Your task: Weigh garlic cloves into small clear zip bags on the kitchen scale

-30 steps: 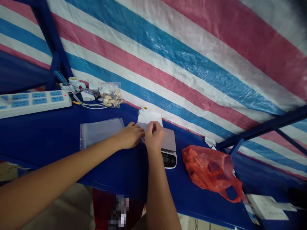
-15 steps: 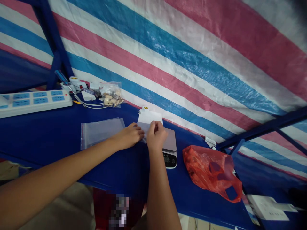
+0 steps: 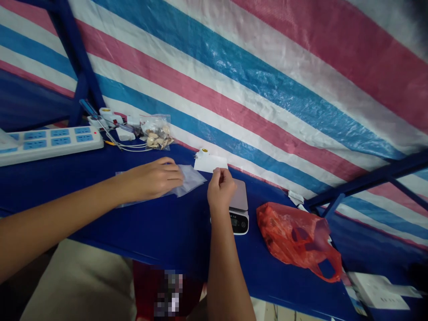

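Observation:
My left hand (image 3: pixel 162 178) is closed on a clear plastic bag (image 3: pixel 191 179), which sticks out to the right of the fingers. Beneath that hand and forearm lie more flat clear bags (image 3: pixel 125 204), mostly covered. My right hand (image 3: pixel 221 187) is raised over the left part of a kitchen scale (image 3: pixel 238 196), its fingers pinched together. Whatever may be in that pinch is hidden. Just behind its fingertips is a white sheet of paper (image 3: pixel 210 163), and I cannot tell whether they touch it.
A white power strip (image 3: pixel 53 145) lies at the left. Behind it are chargers, cables, a screwdriver (image 3: pixel 96 117) and a bag of small tan pieces (image 3: pixel 159 136). A red plastic bag (image 3: pixel 294 236) sits right of the scale. A striped tarp (image 3: pixel 234 89) hangs behind the blue table.
My left hand has moved left, drawing the clear bag away from the right hand and over the other bags. The right hand has stayed nearly in place, still pinched.

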Demonstrator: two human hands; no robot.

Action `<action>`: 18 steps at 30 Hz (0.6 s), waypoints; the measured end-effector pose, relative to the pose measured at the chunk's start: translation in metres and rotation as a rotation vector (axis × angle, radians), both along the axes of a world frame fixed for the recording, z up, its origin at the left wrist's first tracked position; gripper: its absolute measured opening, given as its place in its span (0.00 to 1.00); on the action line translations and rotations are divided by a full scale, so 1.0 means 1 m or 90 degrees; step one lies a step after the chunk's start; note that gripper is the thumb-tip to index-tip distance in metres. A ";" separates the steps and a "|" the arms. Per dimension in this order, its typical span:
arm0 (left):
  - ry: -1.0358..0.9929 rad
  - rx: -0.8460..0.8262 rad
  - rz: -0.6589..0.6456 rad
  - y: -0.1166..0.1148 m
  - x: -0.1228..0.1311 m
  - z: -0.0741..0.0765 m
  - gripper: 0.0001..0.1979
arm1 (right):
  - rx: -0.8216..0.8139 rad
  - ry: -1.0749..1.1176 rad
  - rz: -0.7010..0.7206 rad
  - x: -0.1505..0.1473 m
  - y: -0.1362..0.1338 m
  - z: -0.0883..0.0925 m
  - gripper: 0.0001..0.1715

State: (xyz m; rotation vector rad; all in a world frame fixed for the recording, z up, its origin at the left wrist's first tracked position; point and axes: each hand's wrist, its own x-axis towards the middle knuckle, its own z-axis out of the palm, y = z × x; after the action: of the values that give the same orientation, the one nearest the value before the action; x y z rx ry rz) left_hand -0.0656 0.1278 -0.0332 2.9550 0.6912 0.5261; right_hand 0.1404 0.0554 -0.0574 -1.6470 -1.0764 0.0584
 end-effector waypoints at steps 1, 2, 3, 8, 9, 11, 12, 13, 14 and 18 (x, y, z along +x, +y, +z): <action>0.049 -0.018 -0.048 0.002 -0.012 0.000 0.18 | -0.011 0.001 0.016 -0.001 0.000 -0.001 0.19; 0.088 -0.038 -0.075 0.004 -0.026 -0.001 0.21 | -0.022 0.002 0.033 -0.002 0.001 -0.002 0.19; 0.111 -0.065 -0.077 0.006 -0.040 -0.003 0.22 | -0.033 0.001 0.049 -0.003 0.001 -0.003 0.19; 0.032 -0.172 0.108 0.003 -0.111 -0.015 0.23 | -0.119 -0.042 0.113 -0.014 0.005 -0.013 0.18; -0.006 -0.160 0.173 -0.001 -0.121 -0.018 0.24 | -0.138 -0.063 0.132 -0.018 0.006 -0.017 0.16; -0.069 -0.141 0.348 -0.013 -0.131 -0.023 0.27 | -0.174 -0.114 0.166 -0.028 0.008 -0.027 0.16; -0.082 -0.157 0.447 -0.019 -0.132 -0.025 0.29 | -0.193 -0.140 0.177 -0.033 0.009 -0.031 0.19; -0.080 -0.193 0.536 -0.025 -0.131 -0.026 0.31 | -0.211 -0.161 0.183 -0.039 0.009 -0.035 0.22; -0.068 -0.241 0.605 -0.031 -0.127 -0.028 0.32 | -0.228 -0.172 0.188 -0.044 0.010 -0.039 0.24; -0.066 -0.373 0.630 -0.042 -0.101 -0.034 0.33 | -0.251 -0.133 0.223 -0.055 0.011 -0.045 0.25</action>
State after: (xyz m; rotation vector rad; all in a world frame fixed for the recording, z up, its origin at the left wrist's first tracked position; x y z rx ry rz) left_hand -0.1669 0.0859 -0.0674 1.8822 1.8844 0.3937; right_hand 0.0851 0.0660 -0.1024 -1.8188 -1.5835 0.3528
